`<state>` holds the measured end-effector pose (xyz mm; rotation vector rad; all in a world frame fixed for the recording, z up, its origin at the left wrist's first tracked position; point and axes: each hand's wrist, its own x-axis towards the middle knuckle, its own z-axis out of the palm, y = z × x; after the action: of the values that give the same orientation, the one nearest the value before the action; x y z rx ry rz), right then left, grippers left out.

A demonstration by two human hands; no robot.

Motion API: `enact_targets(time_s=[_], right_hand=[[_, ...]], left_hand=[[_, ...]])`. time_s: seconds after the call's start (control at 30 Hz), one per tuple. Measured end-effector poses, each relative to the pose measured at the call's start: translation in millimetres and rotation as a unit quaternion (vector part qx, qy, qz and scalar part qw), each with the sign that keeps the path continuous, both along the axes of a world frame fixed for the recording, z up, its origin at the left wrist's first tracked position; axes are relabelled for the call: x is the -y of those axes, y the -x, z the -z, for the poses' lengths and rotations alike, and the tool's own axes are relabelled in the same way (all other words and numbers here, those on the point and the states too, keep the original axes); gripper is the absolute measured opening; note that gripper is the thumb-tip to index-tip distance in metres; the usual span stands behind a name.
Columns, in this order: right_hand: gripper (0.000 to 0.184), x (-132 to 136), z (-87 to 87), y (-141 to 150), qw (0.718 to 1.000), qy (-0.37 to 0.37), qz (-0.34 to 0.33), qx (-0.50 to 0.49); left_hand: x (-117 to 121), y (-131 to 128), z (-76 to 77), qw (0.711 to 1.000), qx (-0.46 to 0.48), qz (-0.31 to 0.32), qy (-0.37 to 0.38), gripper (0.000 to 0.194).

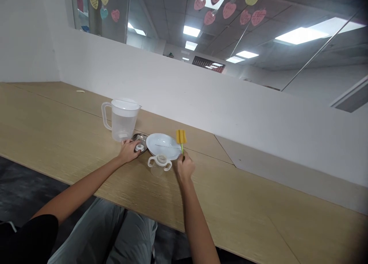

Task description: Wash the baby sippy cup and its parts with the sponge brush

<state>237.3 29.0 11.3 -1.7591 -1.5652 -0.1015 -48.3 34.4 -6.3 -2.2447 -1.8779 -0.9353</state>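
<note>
My right hand (pixel 186 166) is closed around the green handle of a bottle brush (pixel 181 136), its yellow sponge head pointing up beside the right rim of a white bowl (pixel 161 139). At a round metal dish (pixel 144 150), my left hand (pixel 128 151) has its thumb and fingers about a small white bottle cap (pixel 140 146). Other clear pieces in that dish are too small to make out. A clear baby bottle (pixel 157 169) with a white two-handled collar stands uncapped in front of the bowl.
Behind my left hand stands a translucent pitcher (pixel 124 120) with liquid in it. A small pale scrap (pixel 81 91) lies farther back on the wooden table (pixel 253 202). The white wall (pixel 184 91) with a window rises along the table's far edge.
</note>
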Motion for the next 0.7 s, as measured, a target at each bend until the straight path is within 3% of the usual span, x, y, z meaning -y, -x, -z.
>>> enact_targets(time_s=[0.47, 0.6, 0.7], right_hand=[[0.041, 1, -2.4, 0, 1.000, -0.002, 0.004, -0.002], [0.041, 0, -1.6, 1, 1.000, 0.000, 0.008, -0.007], [0.041, -1, -0.9, 3, 1.000, -0.007, 0.002, -0.009]], left_hand=[[2, 1, -0.1, 0.999, 0.015, 0.020, -0.020, 0.042], [15, 0, -10.0, 0.995, 0.045, 0.021, -0.082, 0.038], [29, -6, -18.0, 0.985, 0.069, 0.060, -0.145, 0.037]])
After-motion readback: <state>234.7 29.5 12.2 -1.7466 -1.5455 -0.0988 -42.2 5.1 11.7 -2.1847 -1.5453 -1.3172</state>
